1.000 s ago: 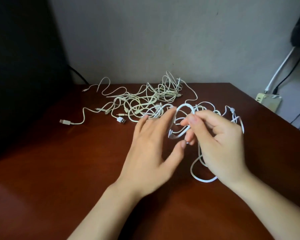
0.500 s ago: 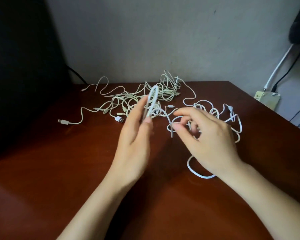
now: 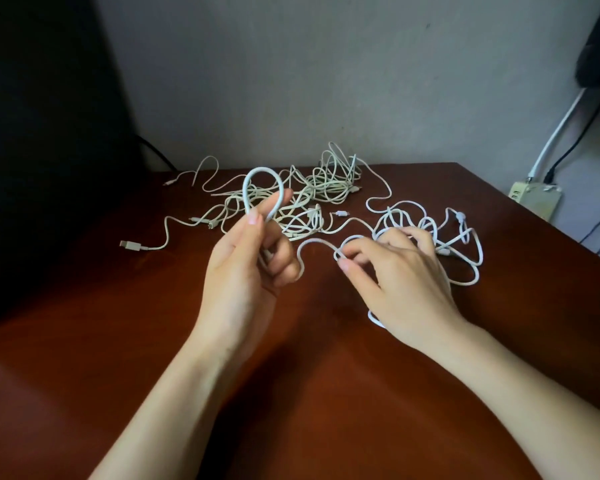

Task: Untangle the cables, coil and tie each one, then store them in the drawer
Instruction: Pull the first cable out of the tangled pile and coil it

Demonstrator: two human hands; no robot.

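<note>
Open counter (image 3: 136, 358) across the near half and front left, room to pass either side of the forearms. Back centre blocked: cream cable tangle (image 3: 326, 188) sprawls close to the wall, one lead trailing left to a USB plug (image 3: 129, 244). Right rear blocked by white cable heap (image 3: 440, 237) around the right hand (image 3: 402, 282). Gap between left hand (image 3: 243, 271) and right hand crossed by a raised white cable span (image 3: 314, 241). Dark bulk (image 3: 42, 150) walls off the left edge
</note>
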